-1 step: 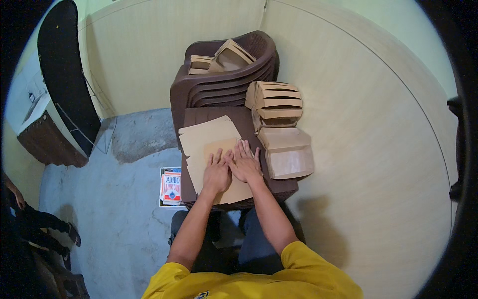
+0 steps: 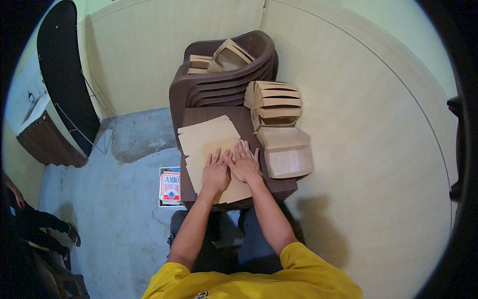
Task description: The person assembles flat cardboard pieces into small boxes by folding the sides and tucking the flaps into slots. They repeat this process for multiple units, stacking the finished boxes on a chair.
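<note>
A flat tan cardboard sheet (image 2: pixel 201 130) with notched edges lies on the seat of stacked brown chairs (image 2: pixel 271 187). A slightly darker square patch shows in its middle, partly hidden by my hands. My left hand (image 2: pixel 217 173) rests flat on the sheet, fingers stretched forward. Beside it, my right hand (image 2: pixel 245 163) lies palm down with fingers spread, its thumb side meeting the left hand's fingers. At the right edge of the seat sits an open folded cardboard box (image 2: pixel 289 154). Behind that box is a nested stack of folded cardboard boxes (image 2: pixel 276 102).
More folded cardboard pieces (image 2: pixel 231 56) lie at the chairs' backrest. On the floor to the left, a white tray (image 2: pixel 160 199) holds a red, white and blue pack (image 2: pixel 172 187). A wall (image 2: pixel 368 124) bounds the right side. Another person's legs (image 2: pixel 45 226) show far left.
</note>
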A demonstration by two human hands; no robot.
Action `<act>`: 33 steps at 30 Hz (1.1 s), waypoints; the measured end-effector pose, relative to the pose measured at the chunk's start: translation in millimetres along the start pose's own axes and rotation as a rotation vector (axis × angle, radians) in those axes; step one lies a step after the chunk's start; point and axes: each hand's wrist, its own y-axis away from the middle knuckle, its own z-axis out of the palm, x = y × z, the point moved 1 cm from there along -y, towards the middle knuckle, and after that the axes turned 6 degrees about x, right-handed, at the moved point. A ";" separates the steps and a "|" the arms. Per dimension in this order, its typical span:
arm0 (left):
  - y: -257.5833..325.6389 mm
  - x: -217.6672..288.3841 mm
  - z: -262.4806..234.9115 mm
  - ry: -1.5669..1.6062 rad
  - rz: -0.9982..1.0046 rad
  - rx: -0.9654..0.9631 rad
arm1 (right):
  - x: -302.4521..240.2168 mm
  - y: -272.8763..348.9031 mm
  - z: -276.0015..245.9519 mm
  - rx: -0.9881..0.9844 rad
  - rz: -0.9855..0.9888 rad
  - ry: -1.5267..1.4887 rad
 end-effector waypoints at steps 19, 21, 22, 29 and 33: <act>1.5 6.3 -43.5 1.634 -0.591 0.220 | -6.7 101.8 -36.6 0.097 0.120 -0.878; 14.1 28.0 -55.7 1.854 -0.557 0.091 | 6.2 113.4 -48.5 0.092 0.096 -0.968; 18.1 37.0 -63.1 1.871 -0.525 0.041 | 11.2 123.4 -56.8 0.116 0.068 -0.977; 36.5 101.1 -89.9 1.975 -0.310 -0.113 | 11.8 176.0 -121.0 0.324 0.035 -0.818; 33.1 127.0 -97.7 1.680 -0.186 0.046 | 5.4 191.1 -138.7 0.472 -0.003 -0.675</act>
